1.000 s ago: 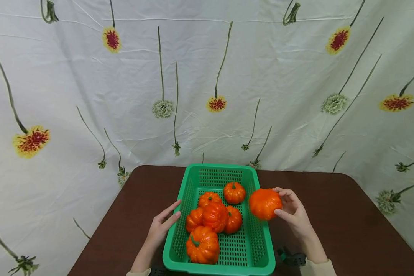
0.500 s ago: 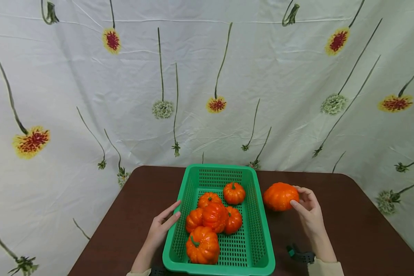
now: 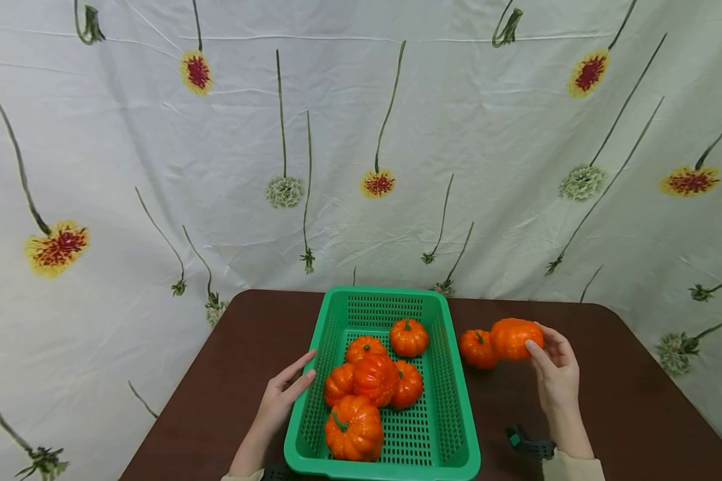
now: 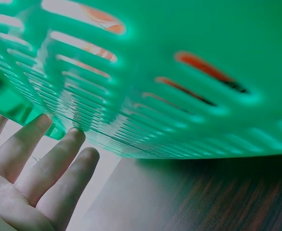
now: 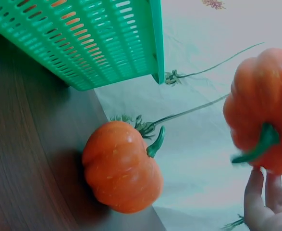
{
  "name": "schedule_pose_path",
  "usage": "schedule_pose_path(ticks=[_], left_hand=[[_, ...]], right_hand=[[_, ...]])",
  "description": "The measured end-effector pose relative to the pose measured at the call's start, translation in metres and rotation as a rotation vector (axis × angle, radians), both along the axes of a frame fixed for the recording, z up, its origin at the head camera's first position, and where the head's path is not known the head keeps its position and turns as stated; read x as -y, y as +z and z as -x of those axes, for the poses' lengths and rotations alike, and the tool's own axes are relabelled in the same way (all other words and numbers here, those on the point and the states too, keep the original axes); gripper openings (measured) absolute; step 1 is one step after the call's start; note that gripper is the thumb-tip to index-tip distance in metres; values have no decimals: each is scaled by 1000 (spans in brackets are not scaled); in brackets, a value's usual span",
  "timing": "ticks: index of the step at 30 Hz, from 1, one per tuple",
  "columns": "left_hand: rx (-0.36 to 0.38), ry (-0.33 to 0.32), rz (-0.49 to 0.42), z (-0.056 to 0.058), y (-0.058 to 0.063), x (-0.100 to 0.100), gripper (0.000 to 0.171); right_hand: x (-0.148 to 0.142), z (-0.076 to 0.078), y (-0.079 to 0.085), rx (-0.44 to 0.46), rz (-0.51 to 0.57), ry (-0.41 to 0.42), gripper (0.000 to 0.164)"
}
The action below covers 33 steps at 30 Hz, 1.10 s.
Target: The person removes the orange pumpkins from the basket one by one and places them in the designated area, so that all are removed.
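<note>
My right hand (image 3: pixel 558 374) holds an orange toy pumpkin (image 3: pixel 514 339) between thumb and fingers, to the right of the green plastic basket (image 3: pixel 470 427). In the right wrist view, the held pumpkin (image 5: pixel 265 106) shows its green stem, with fingertips against its side. A second pumpkin (image 3: pixel 475 349) stands on the table beside the basket; the held one overlaps it in the head view. My left hand (image 3: pixel 275 401) lies at the basket's left rim, fingers extended. The left wrist view shows those fingers (image 4: pixel 59 163) straight along the slotted basket wall (image 4: pixel 145 57).
Several pumpkins sit in the basket, among them a large one (image 3: pixel 353 429) at the front and a small one (image 3: pixel 408 337) at the back right. The dark brown table (image 3: pixel 602 381) ends at a white flowered cloth (image 3: pixel 361 133) behind it.
My right hand has carried the pumpkin from over the basket's right rim further right, above the table. The pumpkin on the table has come into view behind it. My left hand stays put.
</note>
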<state>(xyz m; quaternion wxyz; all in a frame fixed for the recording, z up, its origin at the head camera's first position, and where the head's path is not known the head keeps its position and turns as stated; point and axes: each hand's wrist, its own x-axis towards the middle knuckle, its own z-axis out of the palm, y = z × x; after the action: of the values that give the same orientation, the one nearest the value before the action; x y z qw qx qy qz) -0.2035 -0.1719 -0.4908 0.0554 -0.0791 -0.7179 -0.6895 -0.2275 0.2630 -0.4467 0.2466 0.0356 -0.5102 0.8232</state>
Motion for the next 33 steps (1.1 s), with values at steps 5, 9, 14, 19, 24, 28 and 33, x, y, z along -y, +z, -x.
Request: schedule_pose_path(ticks=[5, 9, 14, 19, 24, 28, 33], left_hand=[[6, 1, -8, 0, 0, 0, 42], [1, -3, -6, 0, -1, 0, 42], [-2, -5, -12, 0, -1, 1, 42], [-2, 0, -15, -1, -1, 0, 42], [4, 6, -6, 0, -1, 0, 42], [7, 6, 4, 0, -1, 0, 42], [9, 5, 8, 0, -1, 1, 42]], right_hand=[[-4, 4, -3, 66, 3, -94, 34], [-8, 5, -5, 96, 6, -137, 38], [-19, 12, -18, 58, -8, -176, 41], [-39, 26, -46, 58, -120, -236, 44], [-26, 10, -27, 195, -160, -313, 43], [-39, 20, -47, 242, -183, -331, 49], [-60, 35, -75, 337, -233, -323, 59]])
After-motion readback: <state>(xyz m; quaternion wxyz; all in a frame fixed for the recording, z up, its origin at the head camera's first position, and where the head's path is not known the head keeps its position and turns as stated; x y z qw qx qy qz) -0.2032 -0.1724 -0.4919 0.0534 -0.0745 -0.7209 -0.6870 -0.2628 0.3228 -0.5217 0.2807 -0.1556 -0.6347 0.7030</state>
